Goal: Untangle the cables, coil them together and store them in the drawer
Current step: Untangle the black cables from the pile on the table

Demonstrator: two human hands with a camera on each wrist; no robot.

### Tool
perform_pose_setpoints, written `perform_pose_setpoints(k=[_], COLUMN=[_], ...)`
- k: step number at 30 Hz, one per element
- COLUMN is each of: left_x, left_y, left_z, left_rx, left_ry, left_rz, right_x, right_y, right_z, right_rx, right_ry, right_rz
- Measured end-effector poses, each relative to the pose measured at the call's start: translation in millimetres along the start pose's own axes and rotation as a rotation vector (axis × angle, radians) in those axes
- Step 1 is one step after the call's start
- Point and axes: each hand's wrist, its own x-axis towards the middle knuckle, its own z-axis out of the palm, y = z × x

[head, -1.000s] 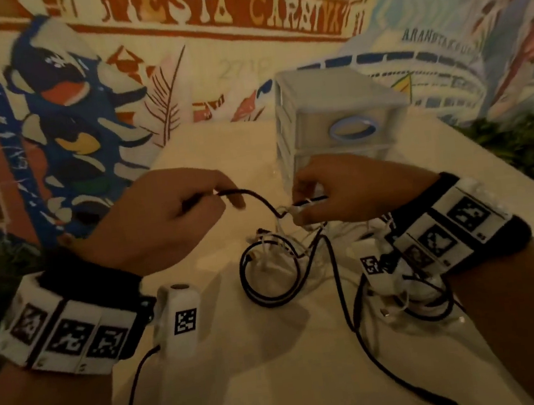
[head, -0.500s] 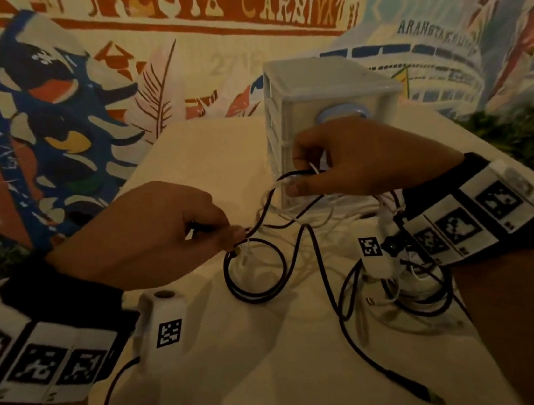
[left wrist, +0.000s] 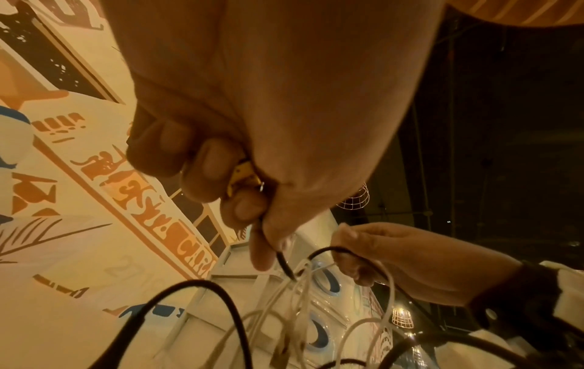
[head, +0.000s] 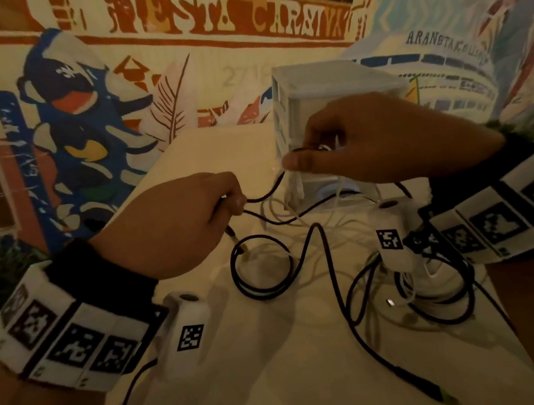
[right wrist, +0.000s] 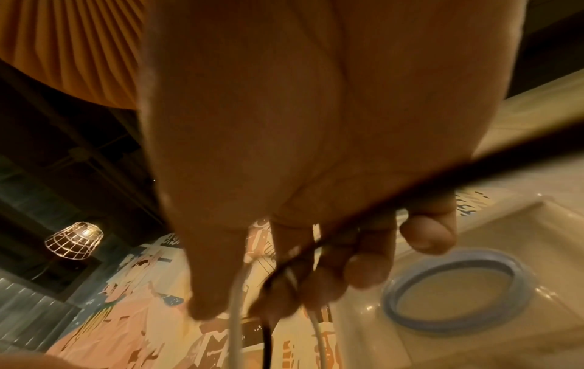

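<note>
1. Since the earlier frame, the right hand (head: 381,137) has been raised before the drawer unit (head: 329,85), pinching black cable (head: 329,262) and white cable (head: 293,182).
2. The left hand (head: 175,226) is pinched on black cable.
3. Untangling is underway on the table (head: 279,384); coiling and storing remain.

Table (head: 233,389): pale, smooth top, set against a painted mural wall. On it: white plastic drawer unit (head: 320,96) at the far edge; black cable (head: 262,289), partly looped at centre, one plug end toward the near edge; white cable (head: 412,289) tangled with black loops at right
</note>
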Motion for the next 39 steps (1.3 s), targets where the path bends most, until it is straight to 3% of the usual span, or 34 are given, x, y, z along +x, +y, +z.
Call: perform_pose_setpoints(k=[4, 8, 10, 15, 22, 29, 32, 36, 39], left_x=[1, -2, -2, 3, 5, 5, 4, 1, 2], left_y=[1, 6, 9, 15, 24, 20, 25, 30, 25], left_z=[0, -5, -7, -10, -1, -5, -9, -10, -11], left_rx=[-0.049, -0.057, -0.07, -0.192, -0.239, -0.313, -0.4, -0.359, -0.362], left_ry=[0.001, -0.088, -0.056, 0.188, 0.065, 0.241, 0.266, 0.17, 0.257], left_rz=[-0.02, 0.067, 0.098, 0.039, 0.081, 0.025, -0.014, 0.003, -0.046], right_x=[2, 0, -1, 0, 0, -9, -10, -6, -6], right_y=[2, 4, 5, 1, -15, -6, 3, 9, 8], right_z=[-3, -8, -11, -15, -10, -25, -28, -27, -27], right_rx=[0.012, 0.002, 0.004, 0.084, 0.248, 0.246, 0.212, 0.193, 0.201], right_ry=[0.117, 0.262, 0.289, 0.257, 0.254, 0.109, 0.152, 0.282, 0.216], right_rz=[-0.009, -0.014, -0.045, -0.16, -0.279, -0.199, -0.157, -0.134, -0.104])
